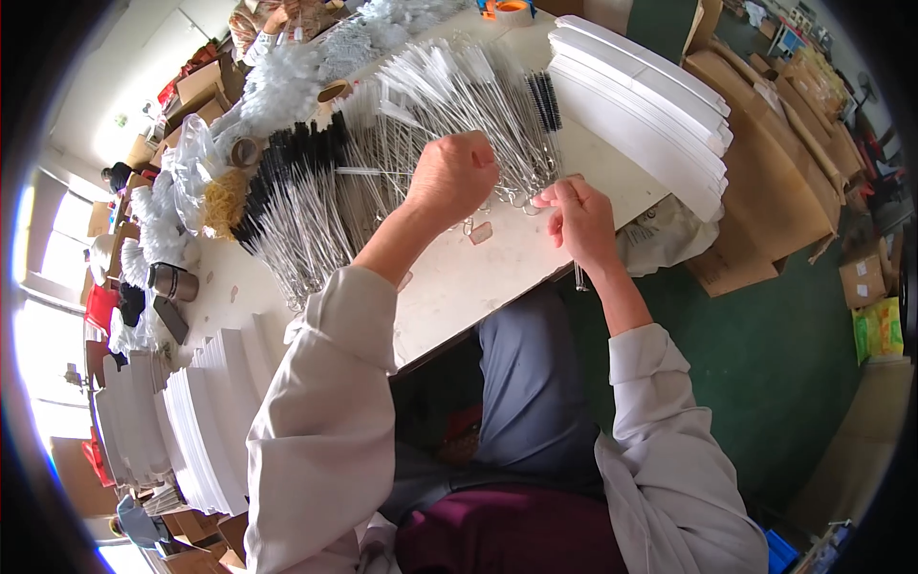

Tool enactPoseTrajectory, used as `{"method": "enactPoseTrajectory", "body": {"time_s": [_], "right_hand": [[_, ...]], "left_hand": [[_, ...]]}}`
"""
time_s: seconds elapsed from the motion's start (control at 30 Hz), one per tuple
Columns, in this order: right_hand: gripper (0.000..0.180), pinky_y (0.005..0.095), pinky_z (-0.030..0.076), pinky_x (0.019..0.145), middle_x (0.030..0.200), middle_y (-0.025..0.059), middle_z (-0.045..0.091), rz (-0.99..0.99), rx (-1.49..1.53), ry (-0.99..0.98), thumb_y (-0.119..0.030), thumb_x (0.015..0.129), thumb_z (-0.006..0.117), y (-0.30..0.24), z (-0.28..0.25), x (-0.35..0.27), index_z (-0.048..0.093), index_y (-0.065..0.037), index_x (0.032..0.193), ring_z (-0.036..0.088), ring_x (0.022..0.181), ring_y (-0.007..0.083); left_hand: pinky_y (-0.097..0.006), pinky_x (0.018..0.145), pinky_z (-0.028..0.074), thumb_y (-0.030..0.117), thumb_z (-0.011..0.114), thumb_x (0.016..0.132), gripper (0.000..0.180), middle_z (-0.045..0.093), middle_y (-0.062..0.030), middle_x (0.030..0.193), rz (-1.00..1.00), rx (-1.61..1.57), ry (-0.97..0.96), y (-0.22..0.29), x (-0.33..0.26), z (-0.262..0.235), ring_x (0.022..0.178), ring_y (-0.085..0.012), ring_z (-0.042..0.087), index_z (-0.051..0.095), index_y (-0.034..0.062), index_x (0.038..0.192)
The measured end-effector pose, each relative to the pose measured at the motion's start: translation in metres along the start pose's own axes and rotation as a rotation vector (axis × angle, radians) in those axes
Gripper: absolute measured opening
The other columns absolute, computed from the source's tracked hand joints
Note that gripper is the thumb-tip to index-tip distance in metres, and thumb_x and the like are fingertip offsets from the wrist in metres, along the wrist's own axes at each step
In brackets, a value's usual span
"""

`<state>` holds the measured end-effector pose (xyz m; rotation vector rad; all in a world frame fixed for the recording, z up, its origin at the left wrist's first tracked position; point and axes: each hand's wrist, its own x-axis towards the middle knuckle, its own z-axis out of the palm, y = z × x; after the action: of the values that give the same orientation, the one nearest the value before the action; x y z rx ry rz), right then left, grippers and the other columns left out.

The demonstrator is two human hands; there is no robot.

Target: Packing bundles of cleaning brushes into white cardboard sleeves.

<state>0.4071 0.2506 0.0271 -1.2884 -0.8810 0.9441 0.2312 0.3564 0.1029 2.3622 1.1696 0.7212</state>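
Your left hand point(454, 177) is fisted around a bunch of wire-handled brushes point(497, 182) above the counter point(478, 277), and your right hand point(579, 220) pinches their ring ends just beside it. Looks early to me: big fans of white brushes point(449, 86) and black brushes point(287, 172) still lie loose, white card stacks point(641, 105) waiting either side.

From my remote feed: a pale worktop point(497, 277) crowded with stock. I take the spread of wire-handled brushes point(449, 105) as landmark. Just left of it lie black-bristled brushes point(287, 153); beyond it, white fluffy brushes point(287, 81). To its right rises a stack of white card sheets point(641, 105); nearer me, left, another white stack point(206, 421). Tape rolls point(512, 10) sit beyond.
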Motion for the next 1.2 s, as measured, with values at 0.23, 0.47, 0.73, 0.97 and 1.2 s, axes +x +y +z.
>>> {"method": "enactPoseTrajectory", "body": {"time_s": [0.23,0.47,0.73,0.97,1.2], "right_hand": [[0.032,0.0298,0.057,0.050,0.090,0.0175,0.074,-0.031,0.145,-0.055,-0.023,0.110,0.051,0.007,-0.002,0.000,0.064,0.004,0.098,0.068,0.060,0.0167],[0.031,0.0485,0.059,0.099,0.118,0.0253,0.069,0.159,0.307,-0.238,-0.022,0.110,0.052,-0.005,0.042,0.037,0.063,0.006,0.101,0.071,0.108,0.0357],[0.038,0.0463,0.061,0.095,0.116,0.0251,0.070,0.204,0.343,-0.137,-0.024,0.110,0.050,0.010,0.044,0.050,0.062,0.012,0.110,0.072,0.105,0.0345],[0.036,0.0401,0.064,0.087,0.109,0.0207,0.071,-0.019,0.109,-0.107,-0.024,0.109,0.054,0.001,0.048,0.031,0.064,0.011,0.107,0.075,0.096,0.0294],[0.038,0.0392,0.064,0.084,0.108,0.0208,0.073,-0.118,-0.026,-0.465,-0.027,0.112,0.048,-0.055,0.073,-0.020,0.065,0.006,0.107,0.076,0.094,0.0285]], "left_hand": [[-0.032,0.070,0.057,0.011,0.076,0.082,0.010,0.072,-0.0099,0.077,-0.090,-0.227,0.105,0.009,-0.035,-0.066,0.073,-0.0170,0.070,0.072,0.0022,0.087],[-0.031,0.072,0.064,0.005,0.068,0.096,0.008,0.072,-0.0192,0.111,-0.051,-0.663,0.239,0.007,-0.054,-0.135,0.092,-0.0203,0.074,0.067,0.0003,0.091],[-0.036,0.076,0.066,0.008,0.062,0.101,0.011,0.075,-0.0219,0.101,0.097,-0.907,0.335,0.011,-0.097,-0.218,0.092,-0.0279,0.078,0.065,0.0000,0.095],[-0.037,0.083,0.064,0.014,0.048,0.108,0.029,0.073,-0.0287,0.113,0.155,-0.854,0.287,0.025,-0.165,-0.295,0.102,-0.0335,0.076,0.066,-0.0070,0.117],[-0.038,0.075,0.055,0.018,0.051,0.108,0.032,0.065,-0.0368,0.122,0.014,-0.847,0.227,0.015,-0.223,-0.308,0.098,-0.0352,0.070,0.057,-0.0069,0.128]]}}
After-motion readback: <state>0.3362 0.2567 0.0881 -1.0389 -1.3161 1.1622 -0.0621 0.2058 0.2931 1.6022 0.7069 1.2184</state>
